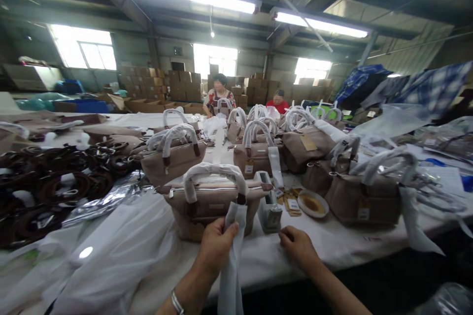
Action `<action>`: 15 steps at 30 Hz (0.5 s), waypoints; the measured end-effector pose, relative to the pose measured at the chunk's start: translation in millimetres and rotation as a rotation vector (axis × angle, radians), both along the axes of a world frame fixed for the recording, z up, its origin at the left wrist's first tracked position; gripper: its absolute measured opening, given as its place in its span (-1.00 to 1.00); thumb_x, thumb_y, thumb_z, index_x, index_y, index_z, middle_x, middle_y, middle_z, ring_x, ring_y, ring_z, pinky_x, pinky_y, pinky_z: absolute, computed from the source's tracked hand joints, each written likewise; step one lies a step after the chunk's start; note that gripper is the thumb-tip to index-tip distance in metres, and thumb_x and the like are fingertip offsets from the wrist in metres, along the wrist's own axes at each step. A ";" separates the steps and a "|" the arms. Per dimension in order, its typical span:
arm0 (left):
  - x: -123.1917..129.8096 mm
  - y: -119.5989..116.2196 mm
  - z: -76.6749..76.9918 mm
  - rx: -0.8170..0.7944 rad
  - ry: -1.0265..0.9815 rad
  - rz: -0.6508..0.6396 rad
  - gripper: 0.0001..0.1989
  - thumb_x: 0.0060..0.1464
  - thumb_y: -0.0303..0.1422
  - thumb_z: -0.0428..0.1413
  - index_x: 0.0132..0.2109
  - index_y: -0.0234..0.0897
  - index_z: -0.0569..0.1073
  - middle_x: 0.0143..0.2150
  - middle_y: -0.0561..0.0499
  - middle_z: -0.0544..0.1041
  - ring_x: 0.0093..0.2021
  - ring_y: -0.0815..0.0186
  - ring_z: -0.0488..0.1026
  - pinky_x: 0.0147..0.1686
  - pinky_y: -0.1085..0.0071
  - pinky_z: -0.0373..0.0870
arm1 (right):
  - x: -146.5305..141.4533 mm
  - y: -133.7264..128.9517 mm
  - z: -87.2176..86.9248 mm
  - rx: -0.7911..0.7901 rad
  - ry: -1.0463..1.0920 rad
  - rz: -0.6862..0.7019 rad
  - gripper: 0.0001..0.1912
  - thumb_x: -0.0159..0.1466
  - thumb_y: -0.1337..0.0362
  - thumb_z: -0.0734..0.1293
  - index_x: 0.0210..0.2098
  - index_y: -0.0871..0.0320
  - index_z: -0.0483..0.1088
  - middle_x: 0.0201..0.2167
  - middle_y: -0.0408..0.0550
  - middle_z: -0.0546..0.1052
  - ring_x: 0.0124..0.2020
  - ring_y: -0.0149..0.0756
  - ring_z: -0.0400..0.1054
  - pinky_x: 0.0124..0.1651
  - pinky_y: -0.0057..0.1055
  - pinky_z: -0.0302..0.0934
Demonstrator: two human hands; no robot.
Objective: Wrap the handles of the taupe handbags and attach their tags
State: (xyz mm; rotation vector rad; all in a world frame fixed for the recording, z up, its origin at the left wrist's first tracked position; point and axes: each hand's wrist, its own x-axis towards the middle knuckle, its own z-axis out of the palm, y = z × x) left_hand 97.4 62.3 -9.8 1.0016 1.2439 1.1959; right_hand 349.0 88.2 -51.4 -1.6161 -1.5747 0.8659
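Note:
A beige handbag (218, 202) stands upright on the white-covered table in front of me, its handles wrapped in white padding. My left hand (218, 243) is closed on a white wrapping strip (236, 229) at the handle's right base, the strip's loose end hanging toward me. My right hand (297, 246) hovers at the table edge with fingers curled in; whatever they hold, if anything, is hidden. Just beyond that hand sits a grey tape dispenser (269, 211). Paper tags (291, 203) and a round dish (314, 204) with a brownish middle lie to its right.
More wrapped handbags (254, 155) crowd the table behind and at right (364, 202). Coiled dark straps (66, 184) pile up at left, next to clear plastic (111, 202) and white sheeting (121, 251). Two people (219, 96) are across the table, with cardboard boxes (185, 86) behind.

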 end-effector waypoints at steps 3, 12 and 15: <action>0.8 -1.5 3.5 0.040 0.077 0.026 -0.67 -0.01 -0.14 0.21 -0.29 -0.38 0.57 -0.48 0.01 0.48 -0.46 0.32 0.35 -0.45 0.45 0.23 | -19.8 -20.1 28.4 0.021 0.120 0.272 -0.74 0.23 0.13 0.27 -0.50 0.12 0.44 -0.56 -0.13 0.47 -0.54 -0.33 0.29 -0.43 -0.42 0.17; -0.1 -10.5 17.9 0.205 0.287 0.058 -0.72 0.05 -0.17 0.16 -0.33 -0.34 0.57 -0.42 -0.02 0.57 -0.34 0.21 0.45 -0.34 0.43 0.31 | -106.7 -0.8 88.5 0.189 0.129 0.455 -0.80 0.22 0.25 0.33 -0.49 0.17 0.50 -0.55 -0.14 0.50 -0.48 -0.35 0.35 -0.38 -0.46 0.20; -0.1 -11.8 19.2 0.247 0.324 0.063 -0.75 0.10 -0.22 0.13 -0.31 -0.32 0.57 -0.38 -0.02 0.59 -0.31 0.20 0.47 -0.31 0.42 0.31 | -112.6 5.4 81.6 0.207 0.003 0.358 -0.80 0.21 0.23 0.34 -0.50 0.15 0.52 -0.55 -0.13 0.53 -0.48 -0.32 0.39 -0.39 -0.44 0.20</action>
